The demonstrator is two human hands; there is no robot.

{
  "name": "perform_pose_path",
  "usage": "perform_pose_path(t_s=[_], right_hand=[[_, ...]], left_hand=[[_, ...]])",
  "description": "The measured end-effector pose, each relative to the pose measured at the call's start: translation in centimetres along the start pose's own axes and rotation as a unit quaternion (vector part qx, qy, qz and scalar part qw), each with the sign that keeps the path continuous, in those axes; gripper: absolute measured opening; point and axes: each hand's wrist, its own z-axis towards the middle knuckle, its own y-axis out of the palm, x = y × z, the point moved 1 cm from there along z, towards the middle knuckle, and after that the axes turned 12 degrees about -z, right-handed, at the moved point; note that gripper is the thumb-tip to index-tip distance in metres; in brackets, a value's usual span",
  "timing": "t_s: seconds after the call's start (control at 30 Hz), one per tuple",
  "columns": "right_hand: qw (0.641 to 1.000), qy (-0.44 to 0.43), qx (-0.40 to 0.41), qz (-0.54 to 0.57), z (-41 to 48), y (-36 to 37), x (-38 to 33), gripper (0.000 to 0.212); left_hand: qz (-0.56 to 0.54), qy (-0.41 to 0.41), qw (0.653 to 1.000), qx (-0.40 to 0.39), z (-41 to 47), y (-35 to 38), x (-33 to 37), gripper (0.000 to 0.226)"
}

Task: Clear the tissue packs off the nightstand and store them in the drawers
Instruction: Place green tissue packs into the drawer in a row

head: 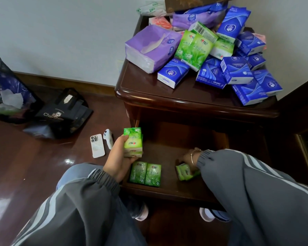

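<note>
At the left edge of the drawer (pixel 169 193): left hand (pixel 120 158) grasps an upright stack of green packs (pixel 133 143).
Right hand (pixel 188 157) grips a tilted pack (pixel 185 173) at the drawer's right; two flat packs (pixel 145 174) lie just below the stack.

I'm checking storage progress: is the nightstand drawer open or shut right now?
Open: the drawer is pulled out beneath the nightstand, green tissue packs lie inside, and the right hand reaches in.

Tissue packs (pixel 212 55) heaped on nightstand (pixel 149 91); two packs (pixel 145 174) in drawer (pixel 167 192) below
</note>
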Motion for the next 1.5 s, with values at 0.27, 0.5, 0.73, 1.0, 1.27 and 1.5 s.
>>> perform_pose_path(t_s=[0.27,0.5,0.73,1.0,1.27,1.5], right_hand=[[0.893,0.047,-0.032,0.447,-2.2,2.7,0.3,0.071],[0.825,0.095,-0.005,0.557,-0.6,3.0,-6.5,0.077],[0.844,0.135,0.113,0.507,-0.4,1.0,-7.1,0.082],[0.866,0.070,0.141,0.475,-0.7,2.0,-8.8,0.055],[0.819,0.080,0.100,0.560,-4.9,-3.9,-5.5,0.066],[0.624,-0.055,0.119,0.770,-11.6,-7.2,-6.3,0.054]], left_hand=[[-0.016,0.000,1.000,-0.002,0.3,-0.3,0.3,0.026],[-0.004,-0.008,1.000,0.001,0.5,-0.3,0.2,0.028],[0.000,-0.013,1.000,0.005,0.5,-0.7,0.1,0.030],[0.016,-0.019,1.000,-0.009,1.0,-0.8,-0.2,0.032],[0.089,-0.012,0.993,-0.081,-0.6,0.2,-0.3,0.035],[0.097,0.013,0.983,-0.157,-3.5,3.2,-1.6,0.043]])
